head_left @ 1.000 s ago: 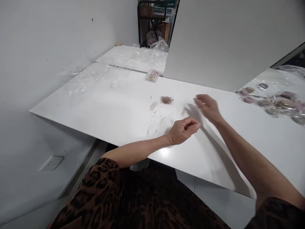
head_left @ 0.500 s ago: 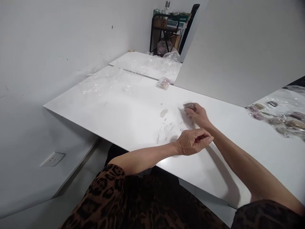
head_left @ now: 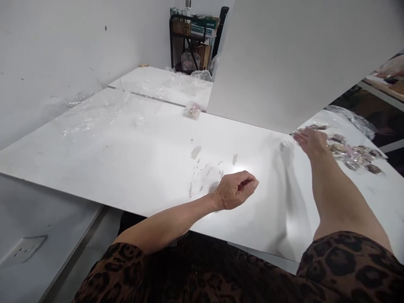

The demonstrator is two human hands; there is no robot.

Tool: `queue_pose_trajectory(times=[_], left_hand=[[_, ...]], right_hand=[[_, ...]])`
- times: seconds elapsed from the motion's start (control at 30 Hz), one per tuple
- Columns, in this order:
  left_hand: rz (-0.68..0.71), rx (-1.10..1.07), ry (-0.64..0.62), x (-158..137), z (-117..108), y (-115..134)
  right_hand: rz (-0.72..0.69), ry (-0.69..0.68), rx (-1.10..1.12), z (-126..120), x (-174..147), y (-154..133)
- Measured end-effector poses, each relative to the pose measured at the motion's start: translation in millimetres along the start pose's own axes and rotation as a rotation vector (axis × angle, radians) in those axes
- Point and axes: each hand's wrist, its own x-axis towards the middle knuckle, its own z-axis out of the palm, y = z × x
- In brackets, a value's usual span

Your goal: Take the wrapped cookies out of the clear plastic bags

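My left hand (head_left: 238, 190) is closed in a loose curl over the white tabletop (head_left: 151, 164); what its fingers hold, if anything, is hidden. Beside it are several greyish smears (head_left: 196, 152) on the surface. My right hand (head_left: 311, 141) reaches out to the right, its fingers extended and slightly blurred, with nothing visible in them. It is at the near-left side of a group of small clear-wrapped packets (head_left: 350, 163) with brown and pinkish contents. A single wrapped packet (head_left: 193, 110) lies near the back edge, away from both hands.
Crumpled clear plastic film (head_left: 91, 120) lies along the left wall. A big grey panel (head_left: 284, 63) stands upright behind the table. At the back, a black shelf cart (head_left: 189, 35) holds boxes. More clear film (head_left: 353, 118) and a rack (head_left: 391, 90) are at the right.
My right hand has swung right, from the smears to the packets; the greyish thing in its fingers no longer shows. My left hand keeps its curl. The view has turned right.
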Motion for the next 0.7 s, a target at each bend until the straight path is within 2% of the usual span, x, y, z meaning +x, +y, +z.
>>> queue_pose_trajectory(times=[0.07, 0.17, 0.2, 0.3, 0.4, 0.47, 0.57, 0.63, 0.7], left_hand=[[0.005, 0.006, -0.005, 0.1, 0.3, 0.2], [0.022, -0.002, -0.019, -0.9, 3.1, -0.4], [0.030, 0.000, -0.020, -1.1, 4.4, -1.0], [0.064, 0.028, 0.002, -0.5, 7.4, -3.5], [0.096, 0.055, 0.058, 3.1, 4.6, -4.7], [0.095, 0.063, 0.123, 6.2, -1.2, -2.5], [0.073, 0.049, 0.250, 9.8, -12.3, 6.0], [0.058, 0.010, 0.321, 11.4, -19.0, 13.1], [0.035, -0.043, 0.371, 12.9, -24.4, 19.4]], right_hand=[[0.031, 0.080, -0.154, 12.4, -20.2, 18.5], [0.034, 0.015, -0.266, 46.7, -66.6, 50.2], [0.002, -0.053, -0.301, 62.0, -81.3, 58.4], [-0.288, -0.371, -0.483, 118.4, -110.4, 72.7], [-0.525, -0.619, -0.659, 187.8, -115.6, 81.5], [-0.645, -0.729, -0.788, 237.4, -113.3, 90.6], [-0.746, -0.741, -1.016, 303.9, -111.7, 108.3], [-0.712, -0.677, -1.144, 336.1, -111.5, 118.6], [-0.660, -0.638, -1.197, 355.7, -109.8, 125.2]])
